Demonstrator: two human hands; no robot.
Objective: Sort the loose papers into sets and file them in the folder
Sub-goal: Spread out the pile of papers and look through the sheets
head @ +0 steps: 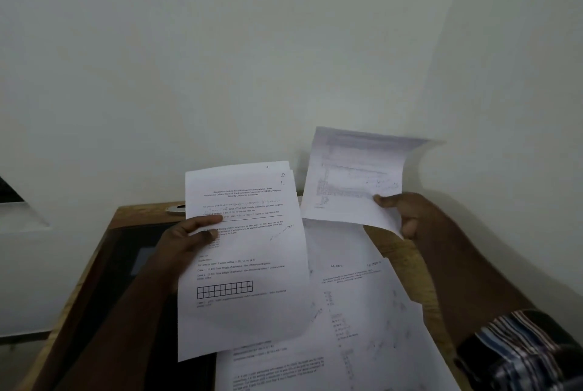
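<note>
Loose papers (356, 311), white with printed text and pencil notes, are spread overlapping across the wooden table (126, 217). Just above them, a small stack of sheets (243, 264) numbered 1 and 2 in the corner is gripped by the left hand (186, 239), thumb on top. Further back, one curled sheet (350, 176) is pinched by the right hand (400, 214).
</note>
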